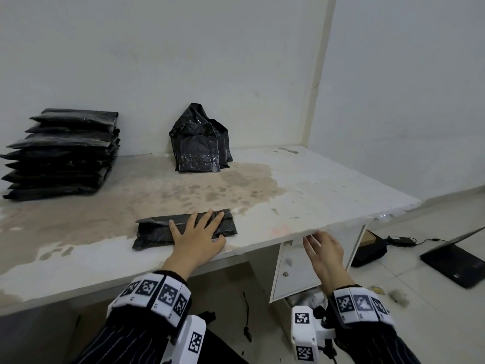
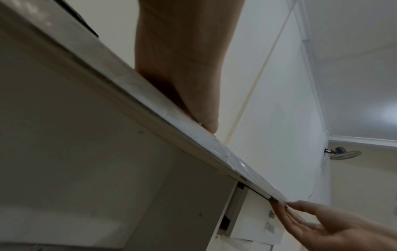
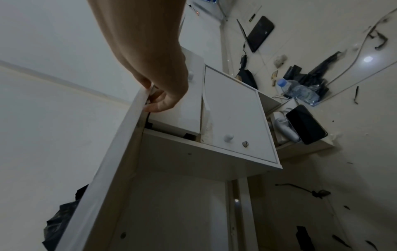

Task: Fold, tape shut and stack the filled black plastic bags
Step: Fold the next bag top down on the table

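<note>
Left hand (image 1: 197,233) lay flat, fingers spread, pressing the folded black bag (image 1: 157,232) near the table (image 1: 301,195) edge. Right hand (image 1: 325,252) touched that edge, fingers loose, maybe picking at tape.

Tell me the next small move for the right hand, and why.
Probably peel a strip of tape off the table edge. The right hand has its fingertips on that front edge, where clear strips seem to hang, while the left hand presses flat on the folded bag, which shows no tape.
</note>
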